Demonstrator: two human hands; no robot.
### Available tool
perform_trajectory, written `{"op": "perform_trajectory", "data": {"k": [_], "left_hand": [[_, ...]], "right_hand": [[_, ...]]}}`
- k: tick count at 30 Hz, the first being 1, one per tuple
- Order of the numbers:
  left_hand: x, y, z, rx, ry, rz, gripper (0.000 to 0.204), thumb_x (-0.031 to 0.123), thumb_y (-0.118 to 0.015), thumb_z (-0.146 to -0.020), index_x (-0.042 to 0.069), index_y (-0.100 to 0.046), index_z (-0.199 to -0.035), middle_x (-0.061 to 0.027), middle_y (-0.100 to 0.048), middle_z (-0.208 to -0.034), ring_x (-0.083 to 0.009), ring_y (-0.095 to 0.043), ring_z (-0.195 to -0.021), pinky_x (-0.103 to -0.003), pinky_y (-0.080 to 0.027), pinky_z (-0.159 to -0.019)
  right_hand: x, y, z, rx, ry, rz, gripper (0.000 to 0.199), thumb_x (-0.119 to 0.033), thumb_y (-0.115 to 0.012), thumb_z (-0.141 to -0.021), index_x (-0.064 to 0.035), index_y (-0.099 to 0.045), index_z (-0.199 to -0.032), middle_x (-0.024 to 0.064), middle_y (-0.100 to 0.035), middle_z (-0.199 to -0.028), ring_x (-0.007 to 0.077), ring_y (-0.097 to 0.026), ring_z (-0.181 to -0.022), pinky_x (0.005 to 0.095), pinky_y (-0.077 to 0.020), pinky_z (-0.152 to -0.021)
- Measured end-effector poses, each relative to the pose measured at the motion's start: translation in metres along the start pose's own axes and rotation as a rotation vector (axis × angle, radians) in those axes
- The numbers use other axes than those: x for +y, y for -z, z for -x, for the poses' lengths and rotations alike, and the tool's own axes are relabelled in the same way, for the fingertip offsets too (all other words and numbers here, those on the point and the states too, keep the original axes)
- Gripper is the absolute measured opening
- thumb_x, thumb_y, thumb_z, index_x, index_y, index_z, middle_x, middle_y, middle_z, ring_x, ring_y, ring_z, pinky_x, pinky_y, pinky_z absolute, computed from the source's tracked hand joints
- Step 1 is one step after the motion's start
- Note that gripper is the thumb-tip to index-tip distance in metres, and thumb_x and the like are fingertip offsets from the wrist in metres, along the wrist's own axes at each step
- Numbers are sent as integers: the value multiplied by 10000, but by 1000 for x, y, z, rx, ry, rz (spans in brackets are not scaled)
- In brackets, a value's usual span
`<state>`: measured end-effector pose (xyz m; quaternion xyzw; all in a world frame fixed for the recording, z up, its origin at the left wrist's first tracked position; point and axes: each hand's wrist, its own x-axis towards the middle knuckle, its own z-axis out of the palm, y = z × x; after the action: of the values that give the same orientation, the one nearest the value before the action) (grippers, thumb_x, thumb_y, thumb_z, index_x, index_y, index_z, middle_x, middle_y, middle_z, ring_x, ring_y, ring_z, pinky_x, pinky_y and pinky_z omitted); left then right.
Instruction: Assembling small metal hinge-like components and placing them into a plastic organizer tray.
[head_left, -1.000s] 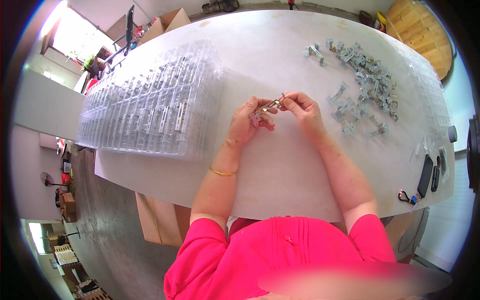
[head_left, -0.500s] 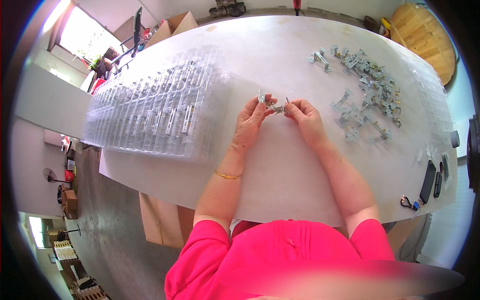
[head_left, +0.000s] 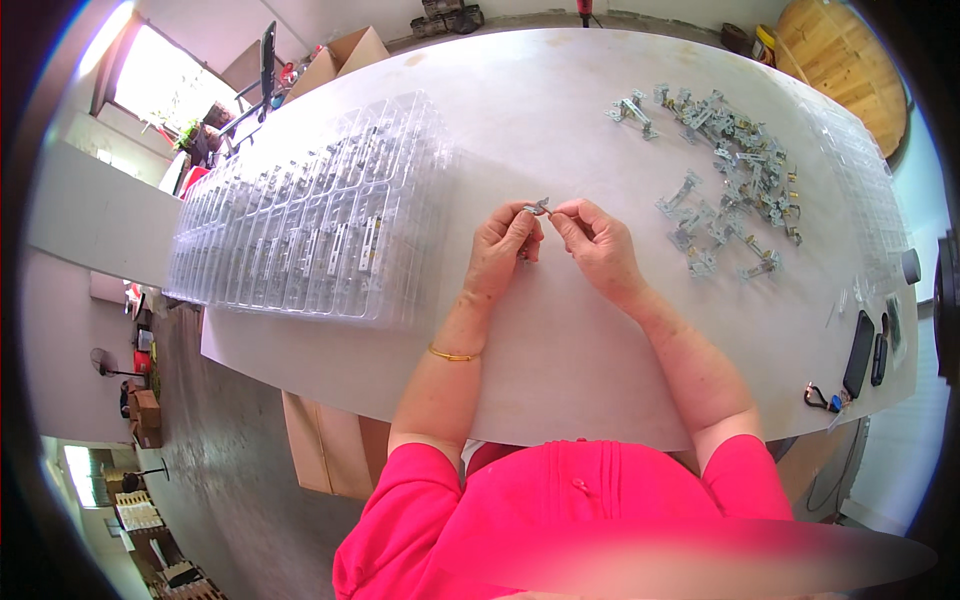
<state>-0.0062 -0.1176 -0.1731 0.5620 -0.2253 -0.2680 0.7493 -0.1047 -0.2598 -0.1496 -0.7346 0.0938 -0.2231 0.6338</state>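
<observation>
Between the fingers of the left hand, a metal fitting, firmly gripped; the right hand pinches a thin rod beside it; rightward, similar fittings lie heaped on the worktop.

premises appear to be a small assembly workshop — loose metal fittings heaped on a broad worktable, compartmented clear plastic trays loaded with parts — cardboard boxes, bare grey floor.

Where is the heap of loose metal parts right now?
In the head view, the heap lies on the right side of the table, between the right hand and the clear plastic trays along its right edge.
</observation>
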Motion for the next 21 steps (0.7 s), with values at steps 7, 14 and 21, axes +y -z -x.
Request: {"op": "perform_trajectory", "data": {"k": [7,14,21], "left_hand": [[5,-4,3,47,-32,-112,178,192,-563,-1004,58,-650,-1083,1,-623,-766,-47,-509,-603,-187,-404,-533],[4,-11,5,47,-80,-289,162,159,-576,-991,38,-658,-1061,19,-609,-734,-31,-501,-614,-196,-399,-537],[-4,-12,3,-19,-260,-522,120,108,-585,-962,25,-642,-1028,-11,-607,-720,-75,-558,-652,-230,-452,-588]], "right_hand": [[-6,2,1,26,59,138,91,-136,-639,-937,-45,-641,-932,-12,-518,-600,51,-436,-547,254,-371,-495],[-13,0,2,74,79,179,94,-127,-635,-927,-45,-633,-973,57,-581,-630,123,-503,-543,296,-418,-526],[-6,1,1,6,91,263,97,-125,-661,-906,-64,-653,-982,71,-600,-748,146,-557,-622,294,-468,-593]]}}
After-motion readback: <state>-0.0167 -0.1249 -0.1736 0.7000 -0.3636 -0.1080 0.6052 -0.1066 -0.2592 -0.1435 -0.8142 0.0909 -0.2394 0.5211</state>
